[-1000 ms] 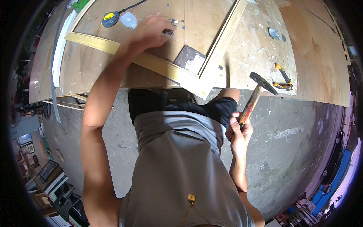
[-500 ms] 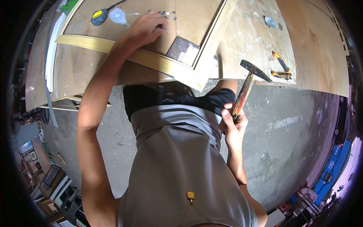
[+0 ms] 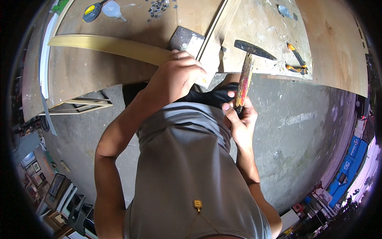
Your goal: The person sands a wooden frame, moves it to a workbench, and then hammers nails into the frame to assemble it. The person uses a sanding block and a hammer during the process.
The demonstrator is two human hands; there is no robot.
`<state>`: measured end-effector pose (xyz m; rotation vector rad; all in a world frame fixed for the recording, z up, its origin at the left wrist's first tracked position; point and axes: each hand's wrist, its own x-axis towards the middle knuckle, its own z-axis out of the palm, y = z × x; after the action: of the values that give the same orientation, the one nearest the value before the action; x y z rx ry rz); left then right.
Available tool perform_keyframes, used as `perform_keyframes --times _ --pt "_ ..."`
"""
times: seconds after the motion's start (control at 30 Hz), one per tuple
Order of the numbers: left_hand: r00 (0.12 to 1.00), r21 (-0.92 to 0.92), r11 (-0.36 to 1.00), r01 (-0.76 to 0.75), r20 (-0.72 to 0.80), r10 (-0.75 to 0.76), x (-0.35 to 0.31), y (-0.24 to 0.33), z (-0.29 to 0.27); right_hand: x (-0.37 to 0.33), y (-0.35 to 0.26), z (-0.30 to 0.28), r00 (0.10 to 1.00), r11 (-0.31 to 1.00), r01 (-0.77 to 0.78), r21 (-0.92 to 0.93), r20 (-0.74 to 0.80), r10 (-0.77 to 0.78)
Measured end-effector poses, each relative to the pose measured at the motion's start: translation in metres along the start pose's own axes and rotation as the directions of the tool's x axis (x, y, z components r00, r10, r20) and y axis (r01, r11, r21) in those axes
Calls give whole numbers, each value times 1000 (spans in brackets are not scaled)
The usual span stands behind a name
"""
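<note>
My right hand (image 3: 242, 121) grips the lower handle of a hammer (image 3: 246, 75), its dark metal head raised in front of the table edge. The handle is worn, with red and yellow paint. My left hand (image 3: 177, 77) is at the near corner of a pale wooden frame (image 3: 107, 44), fingers curled and closed; whatever they hold is hidden. Beside that corner, inside the frame, lies a dark, paint-stained metal plate (image 3: 181, 38). Farther back, several small dark metal pieces (image 3: 159, 8) are scattered on the wooden table (image 3: 131, 28).
A yellow-and-black tape measure (image 3: 92, 12) and a pale plastic bottle (image 3: 112, 9) lie at the back left. Orange-handled pliers (image 3: 296, 59) rest near the table's right front. Below the table's left edge are more wooden frames (image 3: 81, 104) above the concrete floor (image 3: 302, 131).
My left hand has come back from the small metal pieces to the frame's near corner, its fingers closed. My right hand and the hammer have shifted slightly left and up.
</note>
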<state>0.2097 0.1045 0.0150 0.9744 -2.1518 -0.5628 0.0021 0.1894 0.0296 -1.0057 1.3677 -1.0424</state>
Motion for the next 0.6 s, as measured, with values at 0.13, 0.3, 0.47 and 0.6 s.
perform_keyframes --times 0.13,0.3,0.47,0.6 --pt "992 104 994 26 -128 -13 5 -3 -1 -3 3 -2 1000 999 4 -37 -3 -4" --pt "991 100 990 98 -105 -88 3 -7 2 -8 11 -10 999 984 37 -172 34 -32" --pt "992 80 993 88 -101 -80 6 -6 2 -18 9 -20 995 906 88 -414 86 -58" --pt "993 101 991 88 -88 -80 6 -1 1 -22 2 -23 977 852 205 -482 150 -151"
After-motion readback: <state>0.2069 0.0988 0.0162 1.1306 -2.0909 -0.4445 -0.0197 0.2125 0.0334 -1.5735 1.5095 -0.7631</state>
